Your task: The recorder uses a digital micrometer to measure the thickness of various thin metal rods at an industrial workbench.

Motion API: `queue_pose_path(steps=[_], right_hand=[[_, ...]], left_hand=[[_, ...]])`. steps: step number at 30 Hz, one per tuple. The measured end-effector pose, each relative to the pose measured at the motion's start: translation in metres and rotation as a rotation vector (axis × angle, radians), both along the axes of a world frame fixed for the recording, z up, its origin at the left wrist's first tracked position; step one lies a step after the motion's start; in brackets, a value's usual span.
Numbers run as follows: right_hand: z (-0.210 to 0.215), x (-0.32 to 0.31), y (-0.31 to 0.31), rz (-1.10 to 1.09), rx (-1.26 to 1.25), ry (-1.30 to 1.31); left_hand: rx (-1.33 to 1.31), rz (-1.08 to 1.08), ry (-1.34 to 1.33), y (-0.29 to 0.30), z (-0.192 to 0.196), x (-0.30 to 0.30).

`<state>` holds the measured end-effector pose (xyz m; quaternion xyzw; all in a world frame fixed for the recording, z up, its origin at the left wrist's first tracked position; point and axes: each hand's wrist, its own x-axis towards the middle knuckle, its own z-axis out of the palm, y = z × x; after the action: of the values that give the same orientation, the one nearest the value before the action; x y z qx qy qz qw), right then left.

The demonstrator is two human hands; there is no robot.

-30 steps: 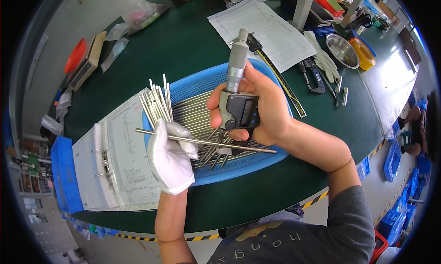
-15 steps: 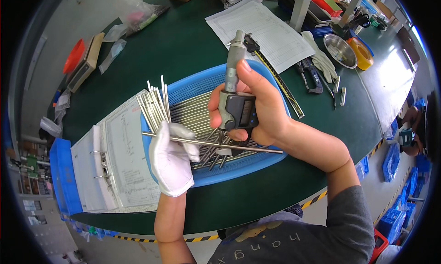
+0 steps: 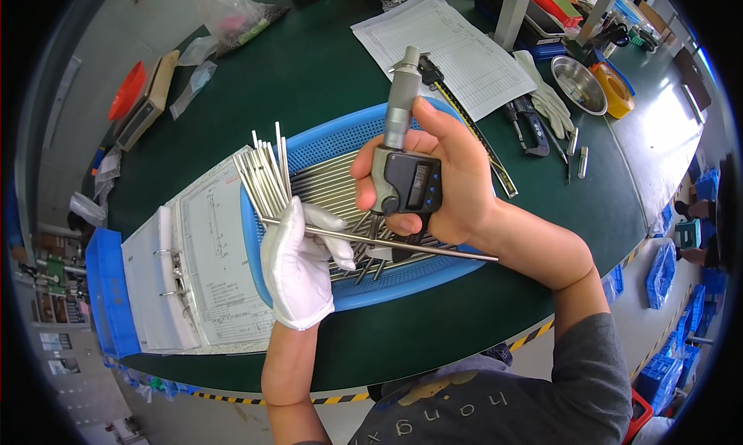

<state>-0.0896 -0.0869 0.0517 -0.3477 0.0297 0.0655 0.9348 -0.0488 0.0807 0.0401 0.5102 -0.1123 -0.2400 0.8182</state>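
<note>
A white glove covers my left hand, which is closed on a long metal rod between thumb and fingers. The rod slants down to the right. My bare right hand grips a digital micrometer, its thimble pointing up and its small screen facing me. The micrometer's lower frame is close to the rod; whether they touch I cannot tell. Beneath both hands stands a blue plastic basket holding many metal rods. At its left end, a bundle of shiny rods leans up over the rim.
An open ring binder and a blue tray lie left of the basket. Beyond it are paper sheets, a caliper, another micrometer, a white glove and a metal bowl. A scale stands far left.
The rod has shifted to the right with my left hand, its right end now farther out. The micrometer has moved slightly right, and its screen is turned more toward me.
</note>
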Motion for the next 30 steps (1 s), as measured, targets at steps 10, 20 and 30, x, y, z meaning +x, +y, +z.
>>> queue_pose_path(steps=[10,20,30], right_hand=[[0.0025,-0.0013,0.0023,-0.004,-0.09,-0.001],[0.0005,0.0007,-0.0008,0.016,-0.011,0.003],[0.0027,0.0007,0.002,-0.036,-0.089,0.029]], left_hand=[[-0.072,0.03,0.011,0.0035,0.0015,0.0027],[-0.05,-0.005,0.033,-0.0008,0.001,-0.0003],[0.017,-0.094,-0.019,-0.0001,-0.0004,0.0001]])
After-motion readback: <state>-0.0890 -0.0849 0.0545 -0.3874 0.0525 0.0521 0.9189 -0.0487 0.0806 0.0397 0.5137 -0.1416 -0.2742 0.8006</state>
